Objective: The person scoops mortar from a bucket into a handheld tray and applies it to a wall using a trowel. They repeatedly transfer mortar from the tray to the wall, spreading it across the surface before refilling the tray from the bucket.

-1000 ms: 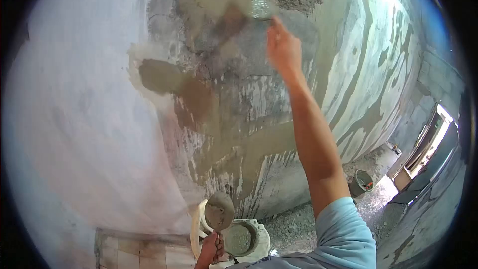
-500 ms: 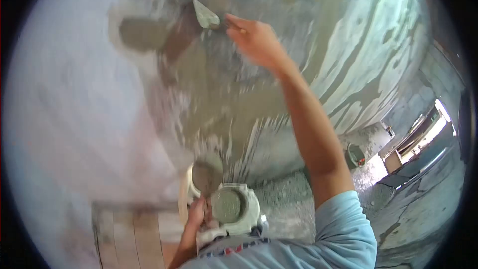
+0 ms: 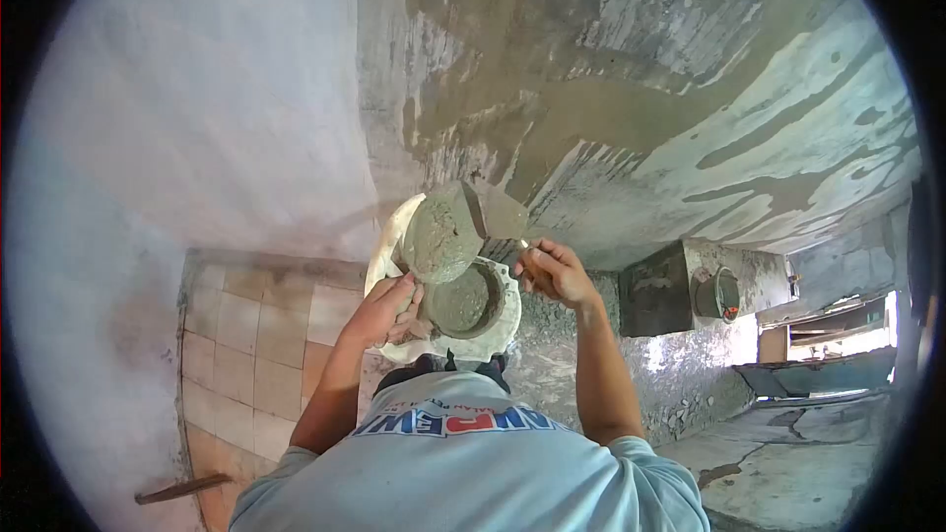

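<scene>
My left hand [image 3: 389, 310] is closed around the handle of a round, mortar-coated pan [image 3: 440, 236], which is tilted above a bucket. The pale bucket [image 3: 509, 307] holds wet grey mortar [image 3: 459, 303], and its rim is smeared. My right hand [image 3: 555, 273] grips the handle of a pointing trowel, fingers curled round it. The trowel's grey blade [image 3: 506, 216] lies at the right edge of the pan. Beyond both tools rises a wall [image 3: 581, 128] with damp, freshly smeared mortar patches and runs.
Tiled floor [image 3: 281, 360] lies at the left, with a wooden stick [image 3: 182, 489] near the wall. At the right a second bucket [image 3: 724, 293] stands by a grey block [image 3: 655, 288]. Rubble and grit [image 3: 680, 374] cover the floor there.
My right hand and trowel have come down from the wall to the pan's edge. The view has tilted downward, and the left hand still holds the pan over the bucket.
</scene>
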`<state>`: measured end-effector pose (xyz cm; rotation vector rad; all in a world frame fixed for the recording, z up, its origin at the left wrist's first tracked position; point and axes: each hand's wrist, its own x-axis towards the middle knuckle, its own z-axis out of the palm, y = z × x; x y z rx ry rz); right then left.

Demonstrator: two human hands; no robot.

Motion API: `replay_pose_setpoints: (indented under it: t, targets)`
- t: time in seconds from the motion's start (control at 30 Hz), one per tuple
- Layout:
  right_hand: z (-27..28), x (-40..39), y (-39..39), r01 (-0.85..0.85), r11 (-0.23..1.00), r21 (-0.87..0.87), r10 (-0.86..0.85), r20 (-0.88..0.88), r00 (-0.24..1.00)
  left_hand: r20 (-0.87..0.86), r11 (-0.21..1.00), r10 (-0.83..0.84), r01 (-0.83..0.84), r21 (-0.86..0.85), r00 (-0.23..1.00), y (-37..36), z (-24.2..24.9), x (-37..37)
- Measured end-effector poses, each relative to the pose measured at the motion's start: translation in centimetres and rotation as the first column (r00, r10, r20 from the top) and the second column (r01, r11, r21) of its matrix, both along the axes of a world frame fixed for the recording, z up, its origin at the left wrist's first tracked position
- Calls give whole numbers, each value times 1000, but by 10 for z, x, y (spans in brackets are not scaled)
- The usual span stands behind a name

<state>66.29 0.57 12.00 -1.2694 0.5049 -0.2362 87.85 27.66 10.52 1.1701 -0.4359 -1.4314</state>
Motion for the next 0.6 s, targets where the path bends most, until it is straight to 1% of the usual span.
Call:
replay_pose_setpoints:
  t: [0.07,0.17,0.2,0.23,0.3,0.37,0.43,0.47,0.57,0.6]
  targets:
    - [-13,2,10,50,998,-33,-50,-5,999,18,1000,-13,12,19,1000,-1,0,-1]
    - [-30,1,7,-21,1000,-9,20,-20,1000,38,998,-54,52,37,998,-3,-4,-3]
    - [-36,0,13,40,998,-52,-41,-15,999,36,998,-63,62,34,997,-5,-1,-4]
    - [-40,-1,18,24,998,-57,-25,-13,1000,34,997,-68,67,29,997,-7,1,-4]
    - [-52,-5,29,-15,998,-61,14,-13,1000,88,997,-58,53,54,994,-10,3,-7]
    - [-56,-3,50,44,999,-16,-44,-17,999,103,997,-31,24,71,994,-10,-1,-7]
    - [-63,-4,64,88,996,11,-87,-34,996,84,997,13,-19,72,996,-13,-22,-7]
    - [-64,-3,75,134,984,113,-130,-45,991,129,996,28,-39,83,991,-15,-30,-8]
    - [-69,-1,95,95,964,246,-97,-4,995,250,989,90,-116,90,964,-22,-53,-14]
    - [-67,-5,100,100,949,298,-85,-60,995,281,986,122,-149,77,952,-25,-60,-18]
